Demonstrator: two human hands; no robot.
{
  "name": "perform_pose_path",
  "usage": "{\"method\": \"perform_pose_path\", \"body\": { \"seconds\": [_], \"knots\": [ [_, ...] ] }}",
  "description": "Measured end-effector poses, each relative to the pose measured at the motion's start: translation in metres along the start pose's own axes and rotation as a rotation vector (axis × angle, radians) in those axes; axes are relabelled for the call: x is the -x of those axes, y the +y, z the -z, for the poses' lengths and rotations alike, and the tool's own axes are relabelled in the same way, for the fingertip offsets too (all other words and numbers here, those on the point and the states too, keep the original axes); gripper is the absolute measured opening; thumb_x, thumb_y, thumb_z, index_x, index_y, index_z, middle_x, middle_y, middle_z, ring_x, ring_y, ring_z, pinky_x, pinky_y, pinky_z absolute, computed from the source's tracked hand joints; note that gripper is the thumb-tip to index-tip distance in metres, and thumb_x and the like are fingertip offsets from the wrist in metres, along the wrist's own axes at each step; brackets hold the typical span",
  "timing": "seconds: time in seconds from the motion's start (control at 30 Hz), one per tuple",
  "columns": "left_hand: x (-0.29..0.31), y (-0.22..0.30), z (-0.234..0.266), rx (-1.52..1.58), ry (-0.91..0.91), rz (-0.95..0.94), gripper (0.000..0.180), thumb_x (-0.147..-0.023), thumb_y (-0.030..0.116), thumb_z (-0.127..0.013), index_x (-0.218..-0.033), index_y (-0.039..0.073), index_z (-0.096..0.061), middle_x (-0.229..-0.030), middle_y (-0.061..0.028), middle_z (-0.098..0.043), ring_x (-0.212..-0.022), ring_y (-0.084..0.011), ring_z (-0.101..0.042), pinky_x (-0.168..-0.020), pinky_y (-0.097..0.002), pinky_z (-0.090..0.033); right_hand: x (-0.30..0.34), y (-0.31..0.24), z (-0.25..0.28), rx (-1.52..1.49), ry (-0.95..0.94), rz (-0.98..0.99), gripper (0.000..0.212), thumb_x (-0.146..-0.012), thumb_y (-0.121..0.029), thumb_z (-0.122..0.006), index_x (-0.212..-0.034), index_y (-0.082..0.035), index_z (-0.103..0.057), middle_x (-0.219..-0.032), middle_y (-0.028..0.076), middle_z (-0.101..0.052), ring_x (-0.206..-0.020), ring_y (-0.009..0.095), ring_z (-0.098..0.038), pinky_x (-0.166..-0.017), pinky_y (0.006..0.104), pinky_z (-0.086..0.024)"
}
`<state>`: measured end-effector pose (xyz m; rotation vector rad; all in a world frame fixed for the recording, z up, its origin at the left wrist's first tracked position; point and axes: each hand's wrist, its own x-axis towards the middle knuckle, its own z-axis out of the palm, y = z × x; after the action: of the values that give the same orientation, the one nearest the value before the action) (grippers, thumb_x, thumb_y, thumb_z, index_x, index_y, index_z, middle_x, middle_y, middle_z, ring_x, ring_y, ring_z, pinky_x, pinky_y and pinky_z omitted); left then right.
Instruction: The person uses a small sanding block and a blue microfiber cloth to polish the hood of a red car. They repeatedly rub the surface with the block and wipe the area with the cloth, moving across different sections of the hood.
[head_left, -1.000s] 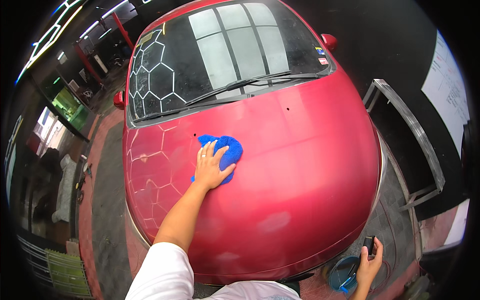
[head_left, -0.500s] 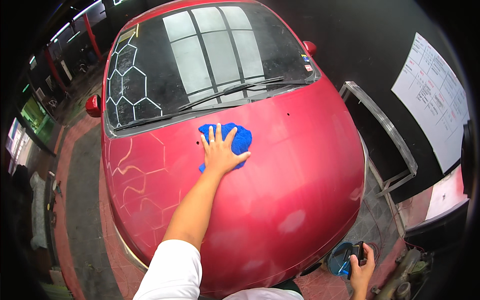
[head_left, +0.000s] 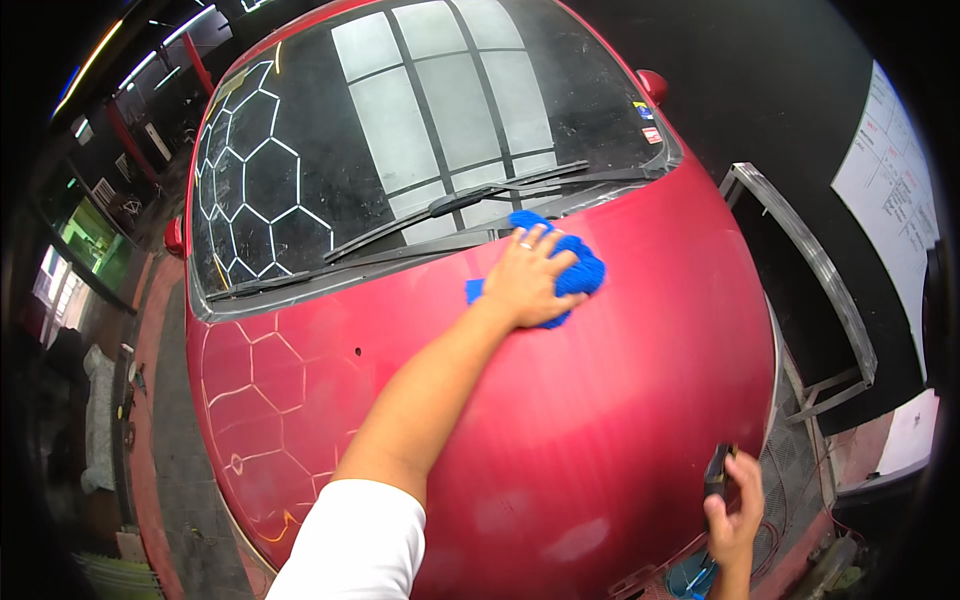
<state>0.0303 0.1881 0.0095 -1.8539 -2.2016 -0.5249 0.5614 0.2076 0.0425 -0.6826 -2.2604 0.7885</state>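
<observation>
A head-worn fisheye camera is looking forward and down from close above the front of the red car hood (head_left: pixel 625 370), facing the windshield (head_left: pixel 430 130).

The left hand (head_left: pixel 525 282) is lying spread on a blue cloth (head_left: pixel 586 272), which is resting on the far part of a red hood (head_left: pixel 600 400), near the wipers (head_left: pixel 400 245). The right hand (head_left: pixel 737 512) is gripping a small dark block (head_left: pixel 716 470) at the near right. Beyond the hood, the windshield (head_left: pixel 300 110) is reflecting pale panels and, on the left, hexagonal light lines. A metal frame (head_left: pixel 822 272) is standing on the right, before a dark wall (head_left: pixel 740 60).
</observation>
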Motion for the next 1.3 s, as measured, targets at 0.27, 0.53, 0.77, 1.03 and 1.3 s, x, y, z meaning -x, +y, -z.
{"method": "perform_pose_path", "body": {
  "seconds": [0.27, 0.53, 0.77, 1.03, 1.3],
  "knots": [
    [0.077, 0.04, 0.012, 0.365, 0.002, -0.41, 0.047, -0.076, 0.044, -0.099, -0.104, 0.012, -0.079, -0.121, -0.0162, -0.075, -0.126, -0.0394, -0.07, -0.115, -0.0547, -0.054, -0.224, -0.036, -0.115, -0.152, 0.078, 0.118, 0.049, -0.105, -0.006, -0.083, -0.153, 0.001, -0.073, -0.14, 0.02, -0.075, -0.126, 0.03, -0.076, -0.111, 0.0416, -0.059],
    [0.118, -0.116, 0.082, -0.053, 0.42, 0.369, 0.054, -0.079, 0.052, -0.103, -0.092, 0.005, -0.08, -0.092, -0.0128, -0.078, -0.089, -0.0377, -0.075, -0.085, -0.0512, -0.057, -0.298, -0.056, -0.229, 0.185, -0.005, 0.151, 0.043, -0.114, -0.035, -0.078, -0.149, -0.01, -0.076, -0.14, 0.02, -0.079, -0.132, 0.044, -0.073, -0.112, 0.0546, -0.059],
    [0.12, -0.111, 0.085, 0.306, 0.526, 0.514, 0.057, -0.081, 0.042, -0.105, -0.121, 0.01, -0.08, -0.107, -0.0135, -0.085, -0.104, -0.0379, -0.082, -0.095, -0.0529, -0.064, -0.327, -0.072, -0.306, 0.495, -0.073, 0.107, 0.043, -0.115, -0.036, -0.075, -0.154, -0.018, -0.073, -0.142, 0.018, -0.076, -0.135, 0.04, -0.07, -0.113, 0.0566, -0.057],
    [0.119, -0.115, 0.09, 0.385, 0.476, 0.59, 0.053, -0.088, 0.039, -0.102, -0.127, 0.011, -0.081, -0.111, -0.0125, -0.088, -0.098, -0.029, -0.086, -0.091, -0.0439, -0.066, -0.329, -0.081, -0.333, 0.604, -0.014, 0.061, 0.038, -0.114, -0.037, -0.077, -0.146, -0.018, -0.079, -0.133, 0.018, -0.079, -0.132, 0.041, -0.071, -0.108, 0.0565, -0.06],
    [0.121, -0.115, 0.092, 0.371, 0.478, 0.568, 0.057, -0.087, 0.044, -0.102, -0.128, 0.01, -0.081, -0.114, -0.0147, -0.087, -0.103, -0.0337, -0.085, -0.092, -0.0477, -0.065, -0.319, -0.089, -0.339, 0.65, 0.149, 0.2, 0.032, -0.11, -0.038, -0.081, -0.134, -0.017, -0.084, -0.126, 0.018, -0.079, -0.121, 0.042, -0.073, -0.098, 0.0585, -0.062]
  ]
}}
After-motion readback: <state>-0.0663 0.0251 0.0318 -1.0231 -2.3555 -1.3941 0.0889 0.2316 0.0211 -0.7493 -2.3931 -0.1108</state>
